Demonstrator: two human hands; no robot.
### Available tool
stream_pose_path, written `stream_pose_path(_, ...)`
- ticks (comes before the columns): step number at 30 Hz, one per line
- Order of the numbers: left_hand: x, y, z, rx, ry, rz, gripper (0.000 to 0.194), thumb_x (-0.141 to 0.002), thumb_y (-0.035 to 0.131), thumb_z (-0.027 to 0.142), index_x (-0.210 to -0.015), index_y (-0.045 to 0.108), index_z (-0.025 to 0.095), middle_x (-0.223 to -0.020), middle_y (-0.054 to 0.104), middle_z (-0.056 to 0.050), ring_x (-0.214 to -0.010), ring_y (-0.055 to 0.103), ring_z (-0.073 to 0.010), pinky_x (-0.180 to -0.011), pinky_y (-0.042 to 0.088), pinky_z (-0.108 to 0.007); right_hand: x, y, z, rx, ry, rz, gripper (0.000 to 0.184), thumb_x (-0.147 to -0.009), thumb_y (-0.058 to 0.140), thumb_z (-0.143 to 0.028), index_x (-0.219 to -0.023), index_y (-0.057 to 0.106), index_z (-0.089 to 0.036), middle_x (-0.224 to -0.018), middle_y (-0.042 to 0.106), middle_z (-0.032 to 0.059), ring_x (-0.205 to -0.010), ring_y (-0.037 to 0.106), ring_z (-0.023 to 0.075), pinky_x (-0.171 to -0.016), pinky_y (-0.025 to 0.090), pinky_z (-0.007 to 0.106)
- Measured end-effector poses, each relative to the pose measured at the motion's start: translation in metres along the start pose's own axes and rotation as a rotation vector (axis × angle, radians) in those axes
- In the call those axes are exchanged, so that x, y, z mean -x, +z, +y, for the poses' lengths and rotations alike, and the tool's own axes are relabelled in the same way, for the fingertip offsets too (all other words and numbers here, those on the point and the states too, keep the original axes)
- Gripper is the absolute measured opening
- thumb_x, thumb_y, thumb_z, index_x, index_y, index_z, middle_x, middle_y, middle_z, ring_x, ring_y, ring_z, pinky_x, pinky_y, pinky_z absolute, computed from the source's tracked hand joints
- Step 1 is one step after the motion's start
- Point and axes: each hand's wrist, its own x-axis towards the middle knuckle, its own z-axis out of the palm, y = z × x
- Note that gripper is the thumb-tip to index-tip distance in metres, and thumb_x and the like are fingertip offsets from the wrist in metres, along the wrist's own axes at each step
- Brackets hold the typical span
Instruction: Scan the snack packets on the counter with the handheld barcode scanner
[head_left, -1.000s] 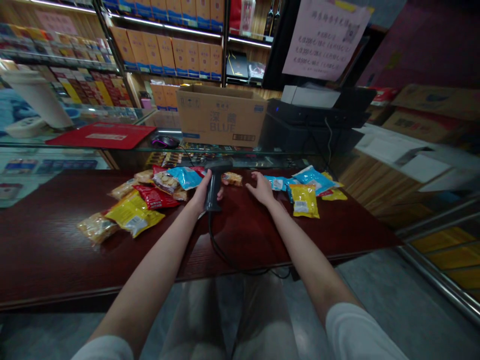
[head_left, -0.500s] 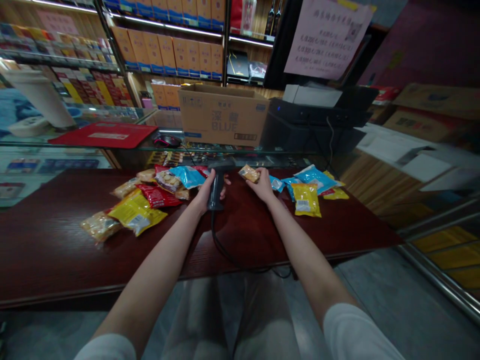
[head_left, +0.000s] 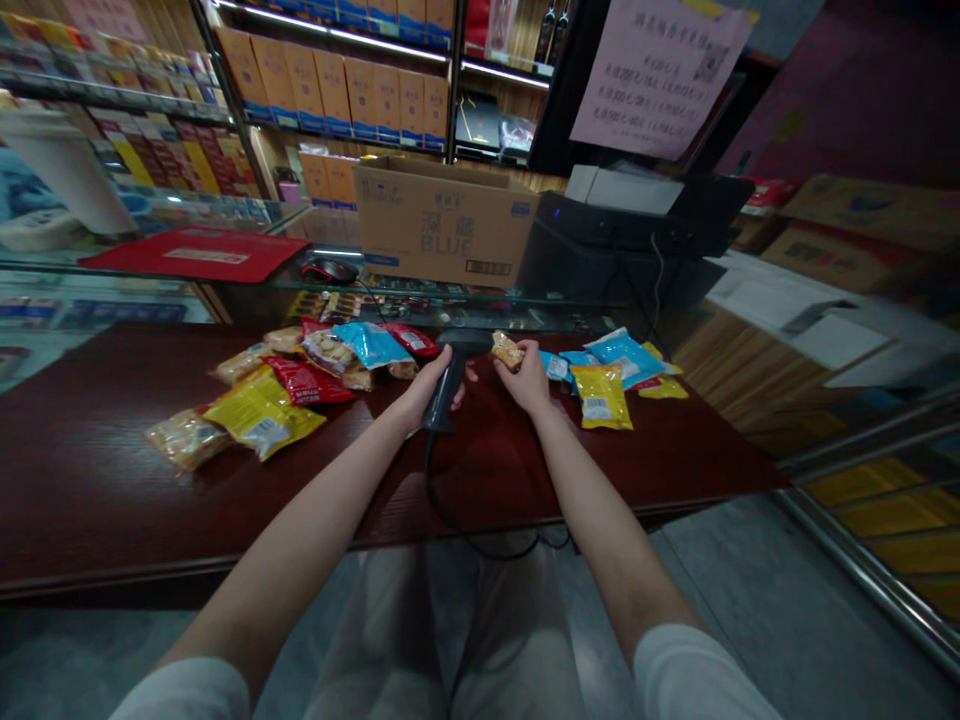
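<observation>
Snack packet pinched between fingers and thumb of right hand, long axis tilted, just right of scanner head; left hand closed round scanner handle.

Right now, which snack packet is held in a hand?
The small golden packet in the right hand; every other packet lies on the dark red counter.

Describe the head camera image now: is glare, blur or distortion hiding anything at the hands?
Head view: dim, with the wide lens bowing the dark wood counter and the shelves; glare streaks the glass case; the barcode scanner in the left hand and the snack packet in the right hand look slightly soft but readable; the far right edge smears.
</observation>
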Motion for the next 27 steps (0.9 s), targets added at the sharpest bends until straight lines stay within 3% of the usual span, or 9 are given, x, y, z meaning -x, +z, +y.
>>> stream_pose_path(10, -0.001, -0.003, -0.001, -0.197, 0.01, 0.033, 0.068, -0.089, 0.042, 0.076, -0.08, 0.064, 0.013, -0.047, 0.055, -0.002, -0.035, 0.049, -0.0112, -0.036, 0.035, -0.021, -0.001, -0.002, 0.001, 0.04, 0.014, -0.025, 0.045, -0.079, 0.062, -0.042, -0.113, 0.044, -0.02, -0.114, 0.064, 0.0141, -0.102, 0.062, 0.0298, -0.088, 0.05, 0.041)
stream_pose_path(14, 0.0, -0.003, 0.0, -0.197, 0.016, 0.01, 0.069, -0.088, 0.043, 0.078, -0.082, 0.065, 0.013, -0.045, 0.053, -0.002, -0.035, 0.048, -0.011, -0.036, 0.033, -0.02, 0.0, -0.006, -0.003, 0.065, -0.026, -0.009, 0.043, -0.081, 0.061, -0.043, -0.114, 0.045, -0.019, -0.113, 0.063, 0.0142, -0.102, 0.061, 0.0297, -0.091, 0.048, 0.042)
stream_pose_path(17, 0.0, -0.003, 0.002, -0.18, 0.022, 0.015, 0.069, -0.088, 0.043, 0.077, -0.087, 0.066, 0.012, -0.045, 0.052, 0.0, -0.034, 0.046, -0.0108, -0.035, 0.033, -0.021, -0.005, -0.021, -0.004, 0.197, -0.046, 0.059, 0.045, -0.081, 0.062, -0.042, -0.116, 0.049, -0.017, -0.115, 0.063, 0.0163, -0.109, 0.058, 0.0323, -0.103, 0.04, 0.048)
stream_pose_path(19, 0.001, -0.004, 0.005, -0.179, 0.02, 0.027, 0.07, -0.089, 0.041, 0.077, -0.089, 0.066, 0.012, -0.044, 0.051, 0.001, -0.034, 0.046, -0.0105, -0.035, 0.032, -0.021, -0.01, -0.038, 0.002, 0.304, 0.012, 0.159, 0.046, -0.082, 0.06, -0.042, -0.119, 0.05, -0.015, -0.12, 0.062, 0.0183, -0.117, 0.053, 0.0344, -0.11, 0.031, 0.055)
stream_pose_path(23, 0.006, -0.004, 0.012, -0.196, 0.053, 0.089, 0.068, -0.087, 0.045, 0.077, -0.088, 0.066, 0.012, -0.046, 0.053, 0.0, -0.036, 0.048, -0.0103, -0.037, 0.034, -0.021, -0.016, -0.069, 0.03, 0.443, 0.287, 0.345, 0.051, -0.083, 0.057, -0.032, -0.13, 0.05, -0.014, -0.133, 0.055, 0.0226, -0.129, 0.042, 0.0394, -0.108, 0.023, 0.068)
stream_pose_path(27, 0.009, -0.007, 0.019, -0.283, 0.142, 0.181, 0.06, -0.08, 0.062, 0.072, -0.085, 0.066, 0.012, -0.048, 0.057, -0.001, -0.039, 0.052, -0.0113, -0.039, 0.039, -0.021, -0.013, -0.078, 0.054, 0.486, 0.391, 0.375, 0.046, -0.078, 0.06, -0.026, -0.121, 0.058, -0.014, -0.141, 0.047, 0.0254, -0.135, 0.035, 0.0429, -0.106, 0.02, 0.074)
